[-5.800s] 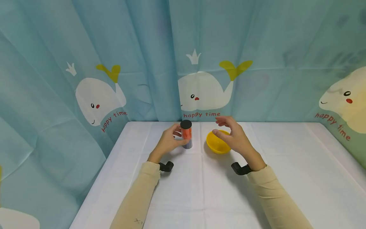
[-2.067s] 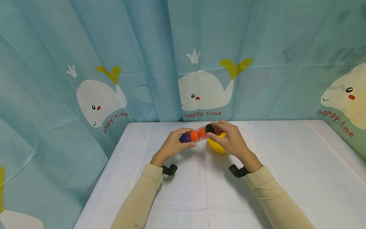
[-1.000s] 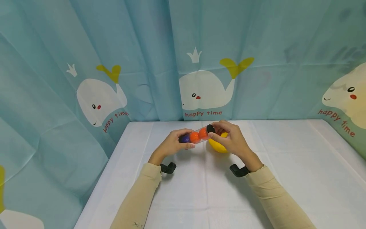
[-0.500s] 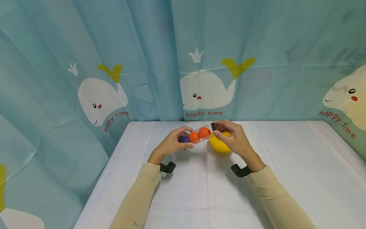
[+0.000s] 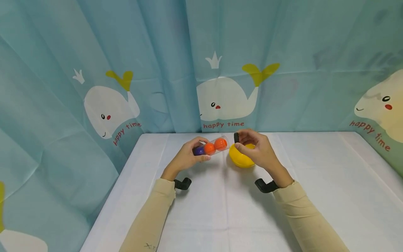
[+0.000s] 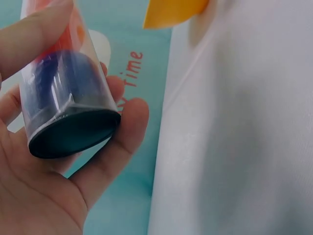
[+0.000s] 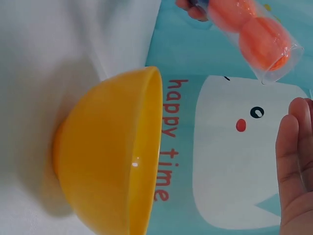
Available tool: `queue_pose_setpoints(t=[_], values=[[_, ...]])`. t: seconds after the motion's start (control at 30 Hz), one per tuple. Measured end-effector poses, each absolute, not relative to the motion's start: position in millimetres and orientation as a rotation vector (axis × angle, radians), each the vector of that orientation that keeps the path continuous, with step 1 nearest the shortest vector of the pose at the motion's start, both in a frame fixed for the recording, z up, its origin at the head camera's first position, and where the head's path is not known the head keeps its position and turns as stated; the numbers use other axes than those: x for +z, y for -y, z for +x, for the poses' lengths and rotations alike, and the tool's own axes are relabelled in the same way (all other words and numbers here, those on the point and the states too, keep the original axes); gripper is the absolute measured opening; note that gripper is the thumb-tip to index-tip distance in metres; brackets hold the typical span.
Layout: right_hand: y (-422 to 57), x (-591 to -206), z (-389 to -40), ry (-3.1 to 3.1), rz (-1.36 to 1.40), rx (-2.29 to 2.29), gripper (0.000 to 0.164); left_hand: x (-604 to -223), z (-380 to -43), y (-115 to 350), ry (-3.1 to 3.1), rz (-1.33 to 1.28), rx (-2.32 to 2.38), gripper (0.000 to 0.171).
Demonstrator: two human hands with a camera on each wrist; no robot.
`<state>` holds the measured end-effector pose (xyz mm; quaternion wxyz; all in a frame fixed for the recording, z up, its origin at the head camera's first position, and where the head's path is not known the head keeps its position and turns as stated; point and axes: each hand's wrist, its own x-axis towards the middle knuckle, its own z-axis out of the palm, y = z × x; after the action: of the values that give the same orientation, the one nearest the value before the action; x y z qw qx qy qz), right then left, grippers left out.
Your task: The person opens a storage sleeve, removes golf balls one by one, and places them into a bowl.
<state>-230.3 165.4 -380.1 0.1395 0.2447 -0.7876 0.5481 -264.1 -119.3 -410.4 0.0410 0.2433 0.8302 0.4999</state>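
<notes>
My left hand (image 5: 185, 155) grips a clear plastic tube (image 7: 291, 64) around its lower end, tilted with the uncapped mouth up and to the right. Inside sit two orange balls (image 5: 210, 148) and a dark blue ball (image 5: 199, 151). The left wrist view shows the tube's black base (image 6: 73, 134), with the thumb across the tube wall. Between thumb and fingertips, my right hand (image 5: 262, 148) pinches a black cap (image 5: 236, 138), edge-on, just off the tube's mouth. Below that hand stands a yellow bowl (image 5: 240, 160) on the table, partly covered by it in the head view.
A white cloth covers the table (image 5: 201, 217). Behind it hangs a blue curtain (image 5: 170, 70) printed with white whales. Each wrist carries a black camera mount, the left mount (image 5: 183, 183) and the right mount (image 5: 265, 186).
The tube stood upright earlier, then was lifted and tilted between both hands. The right hand has pulled the black cap off its end, and the hands have drawn slightly apart.
</notes>
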Motion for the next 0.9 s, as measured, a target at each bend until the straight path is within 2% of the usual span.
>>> queue_pose_setpoints(t=[0.33,0.57,0.9], values=[[-157,-388,-230,2.462,0.603,1.538,0.037,-407,-264,124,-2.608,0.663,1.521,0.046],[-147,-393,-229,2.492,0.646,1.571,0.041,-406,-267,129,-2.663,0.620,1.512,0.047],[-132,-398,-226,2.495,0.657,1.580,0.040,-405,-269,137,-2.690,0.582,1.505,0.049]])
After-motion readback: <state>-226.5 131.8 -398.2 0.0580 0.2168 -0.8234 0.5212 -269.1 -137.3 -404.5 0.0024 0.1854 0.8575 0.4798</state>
